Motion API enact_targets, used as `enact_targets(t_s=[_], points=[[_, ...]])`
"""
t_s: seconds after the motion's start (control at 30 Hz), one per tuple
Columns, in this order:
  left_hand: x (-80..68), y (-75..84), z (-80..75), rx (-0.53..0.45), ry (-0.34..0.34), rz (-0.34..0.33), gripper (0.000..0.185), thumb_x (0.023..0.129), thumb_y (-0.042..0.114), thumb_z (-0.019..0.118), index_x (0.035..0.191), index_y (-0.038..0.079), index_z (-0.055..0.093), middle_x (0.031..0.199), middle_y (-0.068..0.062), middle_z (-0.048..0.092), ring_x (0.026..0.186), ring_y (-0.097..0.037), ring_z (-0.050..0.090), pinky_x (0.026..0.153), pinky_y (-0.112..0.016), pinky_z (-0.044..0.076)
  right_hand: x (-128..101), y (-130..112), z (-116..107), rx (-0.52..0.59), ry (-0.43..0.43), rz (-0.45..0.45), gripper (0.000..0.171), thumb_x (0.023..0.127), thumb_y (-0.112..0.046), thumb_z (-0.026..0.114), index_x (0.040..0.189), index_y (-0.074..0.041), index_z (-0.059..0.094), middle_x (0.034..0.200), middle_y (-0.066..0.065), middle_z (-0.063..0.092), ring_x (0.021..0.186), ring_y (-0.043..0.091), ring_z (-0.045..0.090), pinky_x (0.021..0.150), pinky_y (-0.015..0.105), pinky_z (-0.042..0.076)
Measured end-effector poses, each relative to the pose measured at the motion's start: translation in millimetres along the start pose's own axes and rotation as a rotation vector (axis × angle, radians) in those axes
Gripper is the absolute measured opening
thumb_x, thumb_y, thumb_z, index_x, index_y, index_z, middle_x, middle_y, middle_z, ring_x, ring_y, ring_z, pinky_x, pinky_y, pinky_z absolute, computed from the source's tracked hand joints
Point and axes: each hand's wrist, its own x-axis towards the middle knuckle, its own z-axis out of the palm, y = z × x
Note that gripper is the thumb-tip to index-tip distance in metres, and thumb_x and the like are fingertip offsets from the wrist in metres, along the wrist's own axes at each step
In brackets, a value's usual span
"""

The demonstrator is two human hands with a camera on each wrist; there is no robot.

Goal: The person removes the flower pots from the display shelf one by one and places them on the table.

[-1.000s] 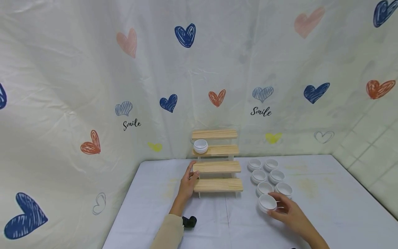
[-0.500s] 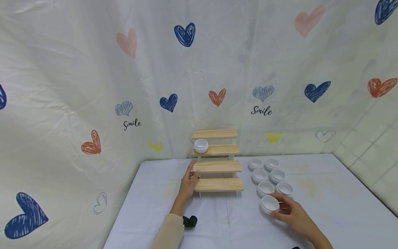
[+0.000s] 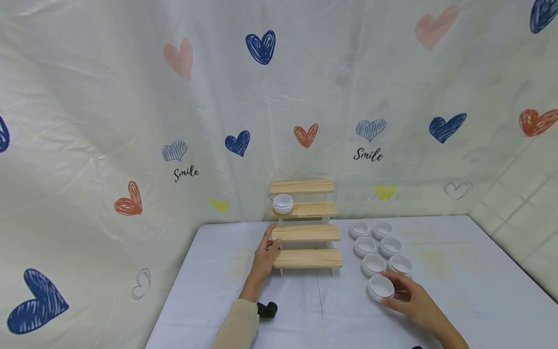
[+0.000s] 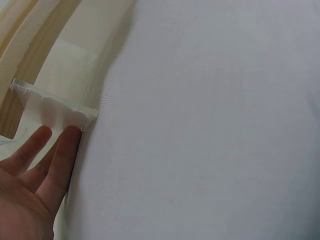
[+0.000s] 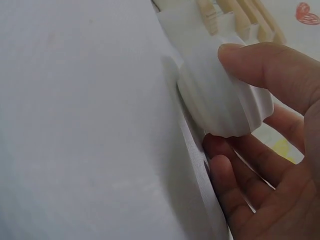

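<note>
A wooden stepped shelf [image 3: 306,232] stands at the back of the table, with one white bowl [image 3: 283,203] on its second step from the top. My left hand [image 3: 267,248] rests with straight fingers [image 4: 60,155] against the shelf's white left side panel [image 4: 55,114]. To the right, my right hand [image 3: 398,293] pinches a white bowl [image 3: 380,287] between thumb and fingers, low over the table; the right wrist view shows this bowl [image 5: 225,100] tilted in the grip. Several more white bowls [image 3: 374,245] sit in two rows just behind it.
The table [image 3: 209,291] has a pale cloth and ends at the heart-printed curtain [image 3: 131,121] behind and to the left. A tiled wall [image 3: 523,213] is at the right. A small black device [image 3: 266,310] is at my left wrist.
My right hand and the bowl it holds have edged slightly to the right. The left hand and the shelf have not moved.
</note>
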Motion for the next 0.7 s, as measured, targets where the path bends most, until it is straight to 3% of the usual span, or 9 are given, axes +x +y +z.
enact_targets(t_s=[0.17, 0.47, 0.7], points=[[1.7, -2.1, 0.4, 0.011, -0.011, -0.004, 0.055, 0.106, 0.035, 0.055, 0.158, 0.036, 0.035, 0.124, -0.025, 0.067, 0.103, -0.019, 0.062, 0.085, -0.032, 0.047, -0.1, 0.6, 0.5, 0.013, -0.001, -0.009, 0.059, 0.082, -0.004, 0.084, 0.135, 0.000, 0.060, 0.121, -0.009, 0.068, 0.096, 0.002, 0.064, 0.079, 0.019, 0.055], [21.2, -40.6, 11.4, -0.006, 0.043, -0.009, 0.053, 0.104, 0.044, 0.056, 0.154, 0.048, 0.036, 0.124, -0.022, 0.068, 0.104, -0.021, 0.062, 0.085, -0.034, 0.047, -1.3, 3.4, -1.4, 0.010, -0.011, 0.032, 0.057, 0.084, -0.007, 0.083, 0.136, -0.001, 0.059, 0.121, -0.011, 0.067, 0.096, 0.001, 0.064, 0.079, 0.019, 0.054], [21.0, -44.6, 13.8, -0.001, 0.079, 0.021, 0.050, 0.101, 0.052, 0.057, 0.148, 0.056, 0.038, 0.120, -0.018, 0.070, 0.102, -0.020, 0.062, 0.085, -0.034, 0.047, -1.7, 6.2, -1.2, 0.016, -0.024, 0.014, 0.057, 0.085, -0.006, 0.081, 0.137, -0.001, 0.058, 0.122, -0.013, 0.066, 0.097, 0.001, 0.064, 0.080, 0.019, 0.054]])
